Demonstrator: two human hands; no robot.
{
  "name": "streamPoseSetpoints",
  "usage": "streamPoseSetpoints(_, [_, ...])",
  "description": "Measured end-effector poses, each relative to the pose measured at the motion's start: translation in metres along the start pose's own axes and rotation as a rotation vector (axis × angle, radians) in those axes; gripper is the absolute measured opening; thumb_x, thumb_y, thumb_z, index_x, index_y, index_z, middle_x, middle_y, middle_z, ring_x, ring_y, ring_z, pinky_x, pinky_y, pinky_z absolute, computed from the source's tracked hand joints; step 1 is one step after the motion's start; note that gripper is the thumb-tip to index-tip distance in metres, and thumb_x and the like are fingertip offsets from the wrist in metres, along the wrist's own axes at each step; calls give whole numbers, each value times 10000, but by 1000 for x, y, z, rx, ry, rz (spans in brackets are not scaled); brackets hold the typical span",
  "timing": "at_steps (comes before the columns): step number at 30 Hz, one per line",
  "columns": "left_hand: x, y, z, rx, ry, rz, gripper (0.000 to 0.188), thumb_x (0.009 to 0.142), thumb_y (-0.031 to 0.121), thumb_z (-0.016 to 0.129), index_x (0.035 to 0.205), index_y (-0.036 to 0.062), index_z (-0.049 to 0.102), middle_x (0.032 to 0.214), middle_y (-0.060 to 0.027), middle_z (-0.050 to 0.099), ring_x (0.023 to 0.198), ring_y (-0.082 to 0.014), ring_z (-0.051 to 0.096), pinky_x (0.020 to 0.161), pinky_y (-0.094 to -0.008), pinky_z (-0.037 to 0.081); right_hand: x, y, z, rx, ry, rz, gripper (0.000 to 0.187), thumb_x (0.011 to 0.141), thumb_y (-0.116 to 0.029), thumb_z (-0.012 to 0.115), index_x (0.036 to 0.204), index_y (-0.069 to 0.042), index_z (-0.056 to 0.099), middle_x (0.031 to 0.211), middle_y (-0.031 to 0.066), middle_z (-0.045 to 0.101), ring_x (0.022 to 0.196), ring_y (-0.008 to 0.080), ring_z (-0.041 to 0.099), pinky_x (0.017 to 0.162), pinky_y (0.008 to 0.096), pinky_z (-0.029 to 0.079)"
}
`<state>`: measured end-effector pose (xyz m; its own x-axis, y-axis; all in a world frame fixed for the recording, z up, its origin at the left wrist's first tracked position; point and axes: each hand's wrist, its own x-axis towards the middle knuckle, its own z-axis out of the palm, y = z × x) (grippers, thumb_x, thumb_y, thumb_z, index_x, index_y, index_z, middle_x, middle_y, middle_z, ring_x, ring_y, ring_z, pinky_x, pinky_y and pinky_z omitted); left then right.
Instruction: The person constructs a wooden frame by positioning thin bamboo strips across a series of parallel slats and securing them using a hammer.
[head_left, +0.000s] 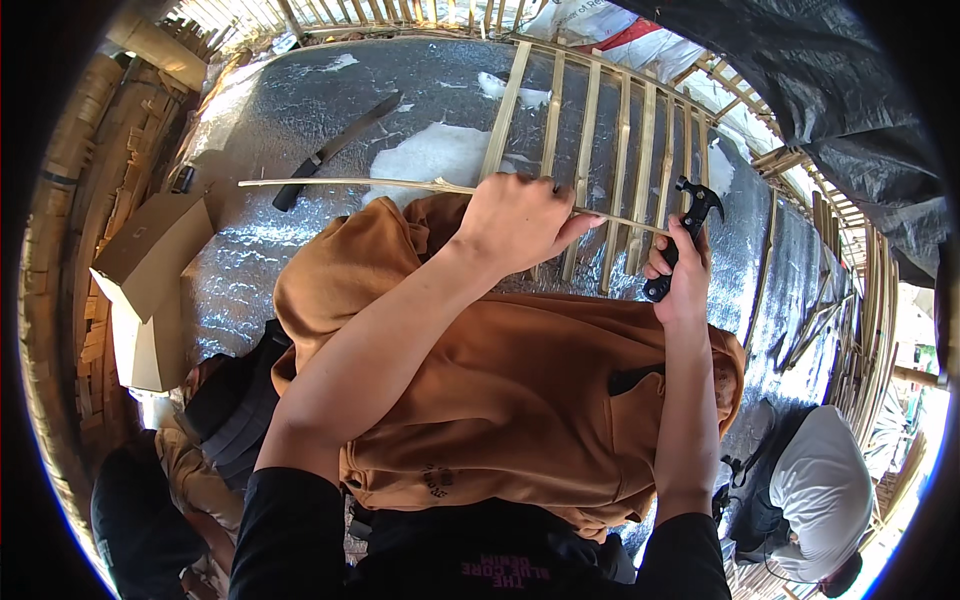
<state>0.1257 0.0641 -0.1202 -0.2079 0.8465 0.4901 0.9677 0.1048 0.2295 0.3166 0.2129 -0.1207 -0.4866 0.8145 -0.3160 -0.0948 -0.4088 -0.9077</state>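
My left hand is closed around a thin bamboo strip, which sticks out far to the left and runs right toward my other hand. In my right hand a small black claw hammer is held upright, its head above my fingers. The strip's right end meets the fingers of that hand; whether they pinch it is hard to tell. Just beyond both hands lies a frame of bamboo slats, its near ends partly hidden by my hands. A brown garment covers my lap.
A long dark-bladed knife lies on the silver foil sheet at the left. Beside it stands an open cardboard box. Parts of other people show at the lower left and lower right. Black plastic sheeting hangs upper right.
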Motion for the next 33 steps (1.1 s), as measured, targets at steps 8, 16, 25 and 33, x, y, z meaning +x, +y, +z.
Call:
streamPoseSetpoints(8, [1,0,2,-8,-6,-19,488,935,493,597,710,65,666,575,-75,611,510,-254,659,479,-365,533,2,3,-5,73,-22,77,154,927,-151,659,1047,-130,565,771,19,525,525,80,437,477,255,375])
streamPoseSetpoints(16, [-1,-4,7,19,-27,-21,428,901,459,669,735,64,661,632,-48,603,521,-217,629,458,-338,510,10,7,-11,113,-40,167,157,926,-165,665,1038,-121,565,779,15,531,529,77,450,484,257,392])
streamPoseSetpoints(25, [0,-6,-1,-77,-61,-118,144,984,163,517,1102,82,540,616,-110,633,525,-337,635,493,-438,517,7,9,-7,78,-36,169,157,907,-160,671,1022,-122,570,777,19,522,547,76,461,492,261,411])
streamPoseSetpoints(33, [13,-19,-16,-170,250,19,199,985,104,472,1117,-6,573,873,-139,687,738,-330,660,700,-416,513,6,7,-11,85,-95,103,224,906,-59,645,1083,-108,517,790,50,532,554,90,450,490,271,400])
